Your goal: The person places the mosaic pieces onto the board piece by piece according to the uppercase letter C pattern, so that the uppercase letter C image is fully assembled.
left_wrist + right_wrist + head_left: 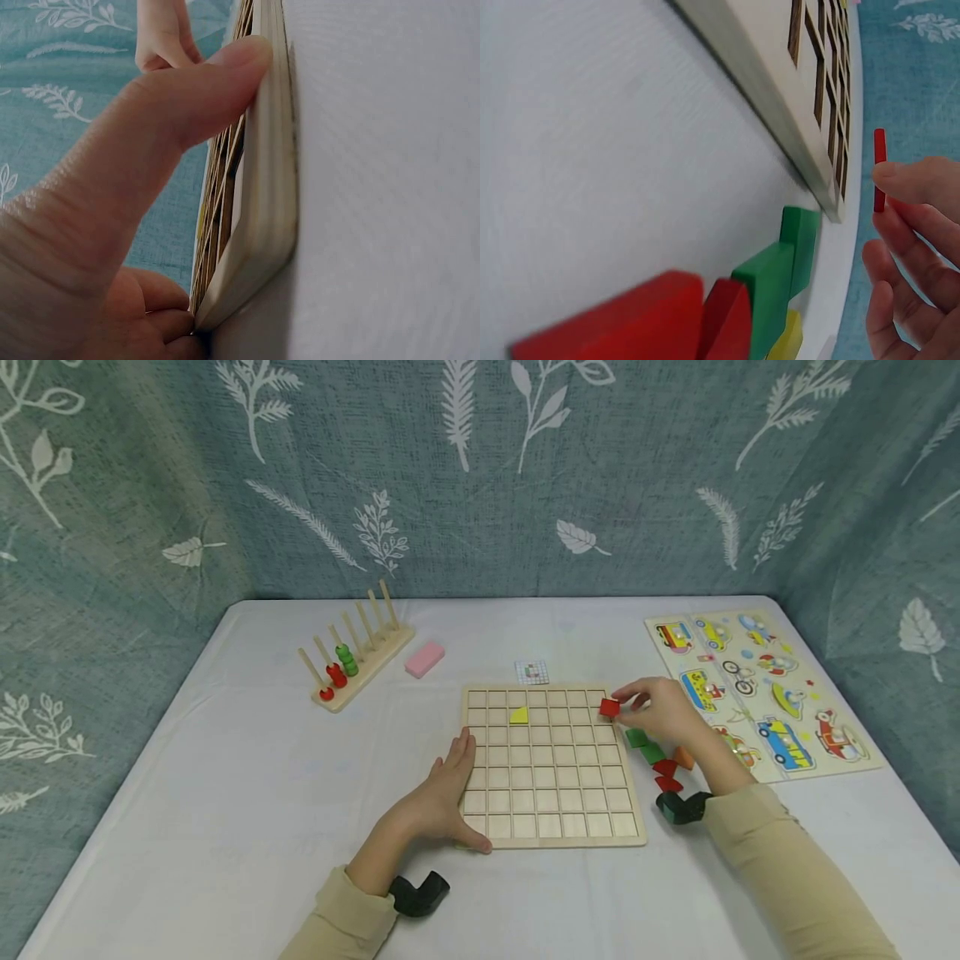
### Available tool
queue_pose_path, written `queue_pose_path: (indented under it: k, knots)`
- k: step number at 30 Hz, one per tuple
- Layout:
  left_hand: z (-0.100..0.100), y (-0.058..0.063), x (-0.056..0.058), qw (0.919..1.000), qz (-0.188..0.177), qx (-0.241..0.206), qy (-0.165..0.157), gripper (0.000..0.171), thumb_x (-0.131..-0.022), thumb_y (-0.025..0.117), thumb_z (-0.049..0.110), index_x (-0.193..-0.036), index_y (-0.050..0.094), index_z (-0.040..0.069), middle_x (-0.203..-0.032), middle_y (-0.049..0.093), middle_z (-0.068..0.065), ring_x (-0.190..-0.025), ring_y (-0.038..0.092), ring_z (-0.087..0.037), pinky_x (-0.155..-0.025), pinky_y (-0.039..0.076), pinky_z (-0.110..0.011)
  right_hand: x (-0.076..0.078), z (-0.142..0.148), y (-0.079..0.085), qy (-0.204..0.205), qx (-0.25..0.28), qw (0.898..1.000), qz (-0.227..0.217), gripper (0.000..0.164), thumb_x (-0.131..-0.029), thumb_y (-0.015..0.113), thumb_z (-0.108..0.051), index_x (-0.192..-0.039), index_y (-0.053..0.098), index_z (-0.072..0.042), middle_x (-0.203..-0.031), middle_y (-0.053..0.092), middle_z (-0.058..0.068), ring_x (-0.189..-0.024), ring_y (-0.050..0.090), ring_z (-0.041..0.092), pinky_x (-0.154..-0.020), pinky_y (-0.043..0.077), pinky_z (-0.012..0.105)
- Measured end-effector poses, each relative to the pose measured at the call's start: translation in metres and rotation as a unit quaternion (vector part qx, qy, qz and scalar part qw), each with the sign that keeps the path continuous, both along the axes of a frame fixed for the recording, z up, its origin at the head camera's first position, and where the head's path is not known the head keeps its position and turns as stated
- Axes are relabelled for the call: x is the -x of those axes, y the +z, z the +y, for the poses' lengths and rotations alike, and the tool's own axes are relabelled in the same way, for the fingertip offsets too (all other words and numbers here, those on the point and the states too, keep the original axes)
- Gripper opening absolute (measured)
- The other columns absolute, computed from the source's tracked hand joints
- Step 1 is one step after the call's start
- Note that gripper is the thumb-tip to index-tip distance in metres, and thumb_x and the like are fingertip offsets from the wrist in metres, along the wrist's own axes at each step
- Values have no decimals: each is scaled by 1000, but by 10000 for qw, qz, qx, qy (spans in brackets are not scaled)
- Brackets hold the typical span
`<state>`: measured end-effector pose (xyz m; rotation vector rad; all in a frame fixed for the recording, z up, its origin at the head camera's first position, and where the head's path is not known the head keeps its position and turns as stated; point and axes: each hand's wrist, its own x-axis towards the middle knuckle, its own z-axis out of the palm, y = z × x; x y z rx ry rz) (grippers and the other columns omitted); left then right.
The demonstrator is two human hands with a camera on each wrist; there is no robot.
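A wooden grid board (pixel 547 842) lies flat in the middle of the table, with a yellow tile (pixel 519 716) in one of its upper cells. My left hand (pixel 435 797) rests spread along the board's left side, its thumb on the front edge near the corner. Over the board's upper right corner, my right hand (pixel 660 712) pinches a red square tile (pixel 879 169) between thumb and fingertips. Loose green tiles (pixel 651 752), red tiles (pixel 668 784) and an orange tile (pixel 683 757) lie right of the board, below this hand.
Behind the board lies a small printed grid card (pixel 532 672). A pink block (pixel 425 659) and a wooden peg stand (pixel 375 666) with red and green beads stand at the back left. On the right is a vehicle puzzle board (pixel 757 693), partly behind the right forearm.
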<state>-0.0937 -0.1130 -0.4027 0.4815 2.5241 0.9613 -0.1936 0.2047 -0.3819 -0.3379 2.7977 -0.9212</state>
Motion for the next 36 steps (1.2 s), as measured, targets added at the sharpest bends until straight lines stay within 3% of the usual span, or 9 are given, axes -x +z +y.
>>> queue_pose_path:
  k: [36]
  knots:
    - [0,-1,0,10000,24,12,-16,136,-48,91,30,-143,1,-7,-150,-10,-17,-138,-6,-26,-110,4,-46,6,-46,2,660,641,9952,330,29,-75,72,-3,-101,67,5,-97,65,17,-80,58,25,-61,45,28]
